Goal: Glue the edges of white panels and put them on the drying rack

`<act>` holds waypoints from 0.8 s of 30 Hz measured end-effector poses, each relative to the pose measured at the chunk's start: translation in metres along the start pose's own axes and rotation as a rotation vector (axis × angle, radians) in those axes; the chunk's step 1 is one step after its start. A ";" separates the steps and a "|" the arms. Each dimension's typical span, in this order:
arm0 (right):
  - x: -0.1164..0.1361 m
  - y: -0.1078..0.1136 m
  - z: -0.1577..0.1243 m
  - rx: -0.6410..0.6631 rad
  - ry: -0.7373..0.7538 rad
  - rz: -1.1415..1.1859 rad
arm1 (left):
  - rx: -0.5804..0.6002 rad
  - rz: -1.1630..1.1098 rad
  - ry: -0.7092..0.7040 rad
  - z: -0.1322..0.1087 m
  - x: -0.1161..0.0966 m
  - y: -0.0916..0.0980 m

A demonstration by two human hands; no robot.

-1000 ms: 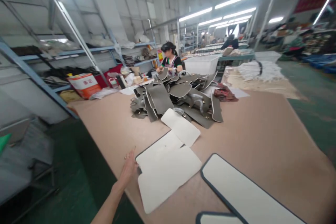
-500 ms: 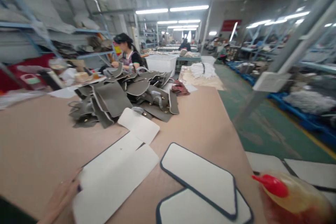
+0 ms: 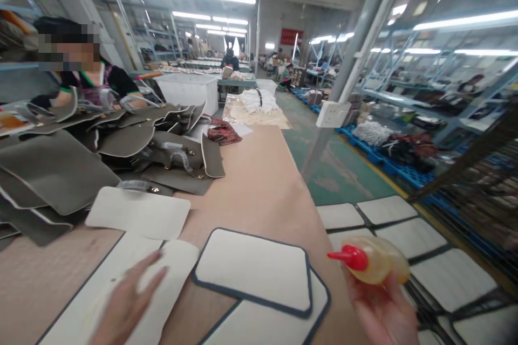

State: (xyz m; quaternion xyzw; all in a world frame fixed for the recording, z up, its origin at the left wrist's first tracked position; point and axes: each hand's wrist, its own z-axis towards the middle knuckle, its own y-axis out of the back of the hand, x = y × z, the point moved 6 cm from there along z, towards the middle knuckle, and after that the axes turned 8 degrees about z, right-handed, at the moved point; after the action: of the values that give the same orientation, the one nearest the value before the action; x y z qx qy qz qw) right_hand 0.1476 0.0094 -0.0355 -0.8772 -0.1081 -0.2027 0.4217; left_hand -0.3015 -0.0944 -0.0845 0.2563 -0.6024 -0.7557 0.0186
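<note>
My right hand [image 3: 378, 304] is closed round a squeeze bottle [image 3: 384, 261] of yellowish liquid, tipped on its side with its red nozzle pointing left. My left hand [image 3: 131, 299] is over a long cream panel [image 3: 101, 264], fingers apart and slightly blurred; whether it touches the panel I cannot tell. Another cream piece [image 3: 140, 213] overlaps the panel's far end. Between my hands lies a cream rounded panel with a dark border [image 3: 254, 269], partly covering a second bordered panel [image 3: 275, 323].
Grey-brown bag pieces [image 3: 60, 172] with handles are heaped on the tan table [image 3: 251, 183]. A co-worker [image 3: 101, 83] sits beyond them. Right of the table edge, more cream panels [image 3: 453, 277] lie on a dark rack. A metal post [image 3: 343, 75] with a socket box stands past the table.
The view has swung right and closer to the heap. My left hand has moved from the panel's left edge to over it, fingers spread. My right hand has raised the bottle into fuller view.
</note>
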 end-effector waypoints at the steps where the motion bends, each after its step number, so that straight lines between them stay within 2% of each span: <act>1: 0.000 -0.002 0.002 0.015 0.003 0.007 | 0.090 -0.038 -0.096 0.015 -0.041 -0.032; 3: 0.002 -0.004 0.006 0.024 0.005 0.023 | 0.323 -0.070 -0.346 0.036 -0.128 -0.094; 5: 0.006 -0.004 0.010 0.024 0.007 0.048 | 0.500 0.033 -0.509 0.047 -0.196 -0.140; 7: 0.012 -0.001 0.014 0.007 0.013 0.067 | 0.575 0.109 -0.566 0.054 -0.231 -0.163; 8: 0.015 0.000 0.016 -0.005 0.017 0.071 | 0.587 0.129 -0.572 0.057 -0.238 -0.168; 10: 0.021 0.003 0.019 -0.030 0.040 0.080 | 0.591 0.137 -0.566 0.062 -0.239 -0.169; 13: 0.028 0.002 0.021 -0.047 0.065 0.086 | 0.626 0.140 -0.558 0.066 -0.227 -0.163; 16: 0.033 -0.002 0.020 -0.046 0.079 0.083 | 0.673 0.013 -0.543 0.072 -0.224 -0.143; 19: 0.044 -0.007 0.014 -0.023 0.129 0.056 | 0.666 -0.160 -0.566 0.079 -0.233 -0.105; 24: 0.072 -0.013 -0.010 0.069 0.257 -0.053 | 0.621 -0.232 -0.699 0.075 -0.255 -0.031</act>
State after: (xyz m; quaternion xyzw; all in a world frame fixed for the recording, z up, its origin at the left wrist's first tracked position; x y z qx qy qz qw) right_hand 0.2050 0.0113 0.0113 -0.8260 -0.0831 -0.3204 0.4563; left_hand -0.1027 0.0676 -0.0093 0.0458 -0.7371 -0.5781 -0.3469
